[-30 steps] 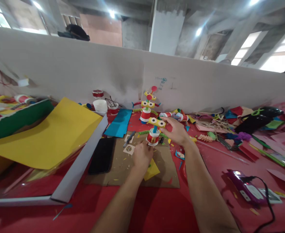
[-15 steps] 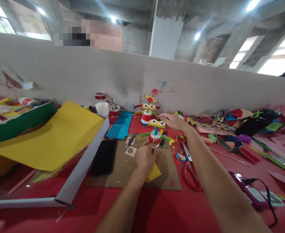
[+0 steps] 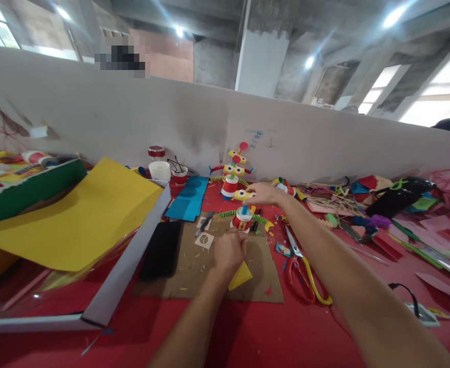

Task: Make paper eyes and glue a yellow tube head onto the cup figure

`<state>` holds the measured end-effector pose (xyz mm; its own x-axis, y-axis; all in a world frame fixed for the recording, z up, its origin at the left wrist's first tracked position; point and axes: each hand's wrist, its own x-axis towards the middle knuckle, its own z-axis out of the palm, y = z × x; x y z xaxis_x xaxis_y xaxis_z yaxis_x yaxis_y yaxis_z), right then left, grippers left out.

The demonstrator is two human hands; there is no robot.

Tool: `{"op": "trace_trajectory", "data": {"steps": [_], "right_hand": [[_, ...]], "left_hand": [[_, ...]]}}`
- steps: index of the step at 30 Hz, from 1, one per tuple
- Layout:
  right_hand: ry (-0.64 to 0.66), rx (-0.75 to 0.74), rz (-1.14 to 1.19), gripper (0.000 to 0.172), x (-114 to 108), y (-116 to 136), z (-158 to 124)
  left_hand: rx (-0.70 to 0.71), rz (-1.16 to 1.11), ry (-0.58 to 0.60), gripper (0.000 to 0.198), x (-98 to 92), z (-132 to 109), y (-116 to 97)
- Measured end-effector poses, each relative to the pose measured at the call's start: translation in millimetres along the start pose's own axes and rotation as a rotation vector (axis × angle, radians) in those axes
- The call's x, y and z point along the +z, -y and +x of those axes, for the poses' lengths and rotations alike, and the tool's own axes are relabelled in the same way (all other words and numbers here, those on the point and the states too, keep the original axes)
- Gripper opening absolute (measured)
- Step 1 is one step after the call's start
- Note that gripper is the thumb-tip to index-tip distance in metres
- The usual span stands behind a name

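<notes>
A paper-cup figure [image 3: 242, 221] stands on the brown cardboard, with a red and white cup body, green folded-paper arms, a blue spring-like neck and a yellow rolled-paper head with stuck-on eyes. My left hand [image 3: 230, 251] is closed on the lower front of its cup; the fingertips are partly hidden. From the right, my right hand [image 3: 267, 194] reaches over, its fingers closed round the right end of the yellow head [image 3: 241, 195]. Just behind stands a similar cup figure [image 3: 230, 185]. A yellow paper scrap [image 3: 240, 277] lies below my left hand.
Left of the cardboard [image 3: 186, 283] lie a black phone [image 3: 161, 250] and blue paper sheets [image 3: 189, 199]. A white-edged box [image 3: 127, 273] bears a large yellow sheet [image 3: 83, 220]. Scissors [image 3: 300, 271] rest under my right forearm. Coloured paper scraps and a black bottle [image 3: 399, 197] crowd the right side.
My right hand has moved slightly left and down onto the figure's head, now covering its right end. The head sits a little lower and more to the left. My left hand stays at the cup.
</notes>
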<state>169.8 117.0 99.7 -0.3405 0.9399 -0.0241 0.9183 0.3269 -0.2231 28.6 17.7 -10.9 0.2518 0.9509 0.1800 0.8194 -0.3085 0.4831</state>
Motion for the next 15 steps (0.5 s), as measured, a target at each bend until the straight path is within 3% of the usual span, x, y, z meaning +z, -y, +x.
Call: {"op": "trace_trajectory", "data": {"steps": [3,9,15], "right_hand": [[-0.034,0.021,0.001,0.018,7,5,-3],[-0.075,0.024,0.061,0.030,20,0,-11],[-0.075,0.000,0.064,0.027,36,-8,-13]], "left_hand": [[0.067,-0.021,0.001,0.020,1.7,1,2],[0.215,-0.025,0.025,0.020,7.1,2,6],[0.148,0.045,0.024,0.020,4.5,-1,5]]}}
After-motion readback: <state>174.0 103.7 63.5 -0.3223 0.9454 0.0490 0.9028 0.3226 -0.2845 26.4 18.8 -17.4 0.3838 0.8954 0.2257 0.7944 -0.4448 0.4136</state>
